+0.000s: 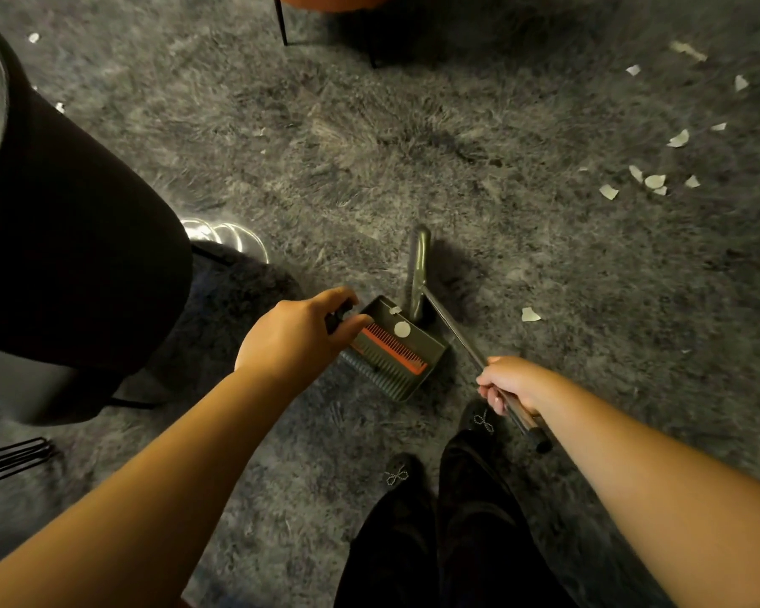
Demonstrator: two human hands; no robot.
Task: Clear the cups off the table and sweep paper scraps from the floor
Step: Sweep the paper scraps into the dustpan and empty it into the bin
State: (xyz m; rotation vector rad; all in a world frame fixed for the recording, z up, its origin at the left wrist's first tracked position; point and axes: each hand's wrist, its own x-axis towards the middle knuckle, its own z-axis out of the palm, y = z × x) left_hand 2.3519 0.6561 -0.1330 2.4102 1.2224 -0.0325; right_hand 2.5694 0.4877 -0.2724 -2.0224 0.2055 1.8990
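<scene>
The left hand (301,333) curls its fingers (352,324) around the black dustpan handle (338,318); the dustpan (393,353) rests on the grey carpet (369,147) with two paper scraps (401,329) inside. The right hand (512,381) grips the broom handle (461,340), with the broom head (418,274) at the pan's 12 o'clock edge. More scraps (654,182) lie at 2 o'clock, one scrap (530,315) near the broom.
</scene>
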